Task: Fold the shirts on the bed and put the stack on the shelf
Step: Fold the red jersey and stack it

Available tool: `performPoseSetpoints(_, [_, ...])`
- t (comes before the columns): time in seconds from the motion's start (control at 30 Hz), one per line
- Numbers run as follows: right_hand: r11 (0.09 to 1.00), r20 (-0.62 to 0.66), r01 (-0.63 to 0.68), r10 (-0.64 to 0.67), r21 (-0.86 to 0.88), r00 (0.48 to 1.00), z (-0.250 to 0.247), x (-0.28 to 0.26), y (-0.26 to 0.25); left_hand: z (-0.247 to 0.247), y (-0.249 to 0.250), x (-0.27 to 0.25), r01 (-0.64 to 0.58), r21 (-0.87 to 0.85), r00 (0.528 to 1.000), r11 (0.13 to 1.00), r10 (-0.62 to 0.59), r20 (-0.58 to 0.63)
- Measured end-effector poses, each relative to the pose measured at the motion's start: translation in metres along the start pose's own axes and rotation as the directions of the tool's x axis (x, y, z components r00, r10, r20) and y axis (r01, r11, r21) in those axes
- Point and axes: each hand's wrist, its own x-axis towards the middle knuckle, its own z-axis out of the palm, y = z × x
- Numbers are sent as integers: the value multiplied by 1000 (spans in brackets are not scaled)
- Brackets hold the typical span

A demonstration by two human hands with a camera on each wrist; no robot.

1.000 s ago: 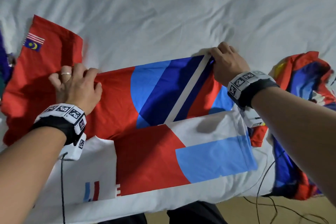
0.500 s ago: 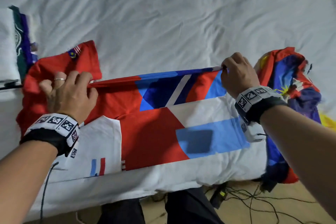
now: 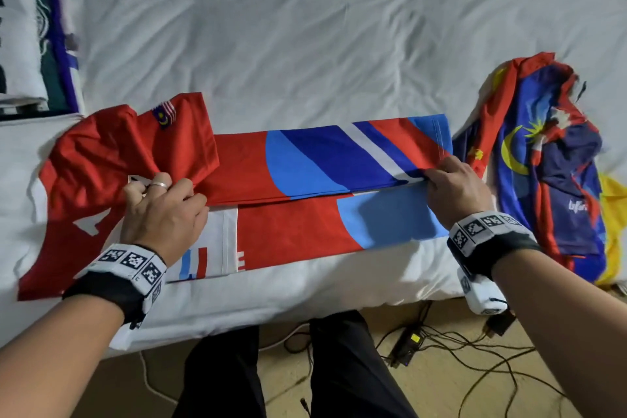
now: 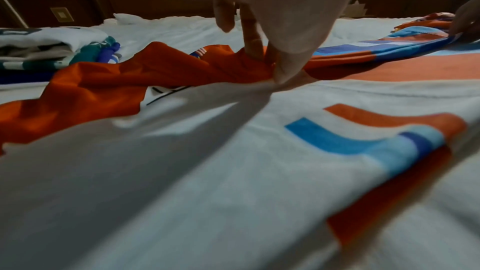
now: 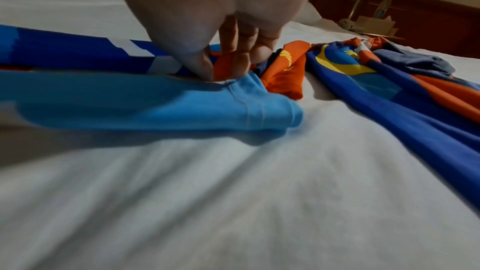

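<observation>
Red-and-blue shirt (image 3: 305,173) at bed's (image 3: 339,27) near edge, mid-fold, left hand (image 3: 163,210) and right hand (image 3: 454,193) pinching its folded edge; folded stack (image 3: 37,44) done, crumpled shirt (image 3: 549,153) pending, shelving outstanding.

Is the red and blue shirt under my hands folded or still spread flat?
Partly folded: the shirt's far side lies doubled over its near half, but its sleeve sticks out.

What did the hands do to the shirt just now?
Both hands, left hand and right hand, pulled the shirt's far edge toward the person, folding it over. Both keep pinching it. The crumpled shirt on the right stayed put.
</observation>
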Motion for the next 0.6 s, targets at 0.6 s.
performPoseSetpoints(0.6, [1000, 290, 26, -21, -14, 957, -21, 114, 18, 21, 22, 99, 241, -250, 968, 938, -215, 127])
